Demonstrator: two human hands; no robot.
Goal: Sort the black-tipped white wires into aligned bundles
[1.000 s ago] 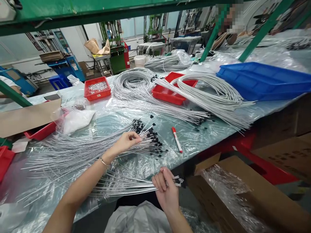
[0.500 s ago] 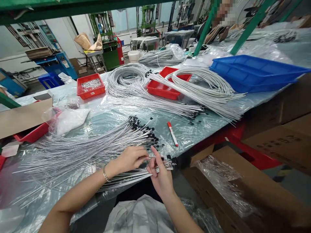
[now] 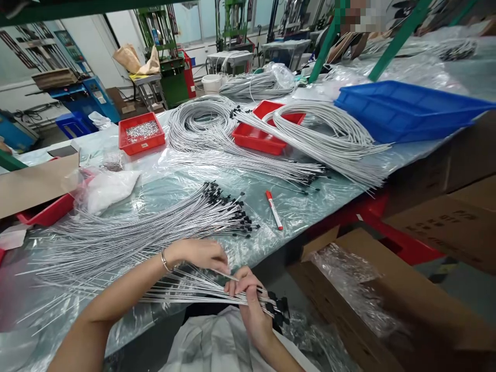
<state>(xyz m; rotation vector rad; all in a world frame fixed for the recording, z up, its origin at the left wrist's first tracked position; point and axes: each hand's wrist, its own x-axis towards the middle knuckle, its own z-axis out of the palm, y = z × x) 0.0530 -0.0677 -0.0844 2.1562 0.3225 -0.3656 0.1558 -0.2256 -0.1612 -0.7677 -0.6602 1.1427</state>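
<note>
My right hand (image 3: 251, 302) is wrapped around a bundle of thin white cables (image 3: 194, 292) at the table's front edge. Black connectors (image 3: 279, 307) stick out past that hand on the right. Just to the left, my left hand (image 3: 205, 256), with a bracelet at the wrist, has its fingers bent down and closed at a single cable beside the bundle; the fingertips are partly hidden. Behind my hands a larger pile of similar cables (image 3: 147, 232) lies spread on the table, its black connector ends (image 3: 232, 206) pointing right.
A red-capped marker (image 3: 274, 210) lies right of the pile. Farther back are a red tray of small metal parts (image 3: 141, 150), coiled cables (image 3: 203, 121), another red tray (image 3: 263, 139) and a blue tray (image 3: 411, 113). An open cardboard box (image 3: 349, 289) stands at lower right.
My right hand has moved down and closed its raised finger around the cable bundle. My left hand has shifted slightly left and down. The bundle's connector ends now sit lower.
</note>
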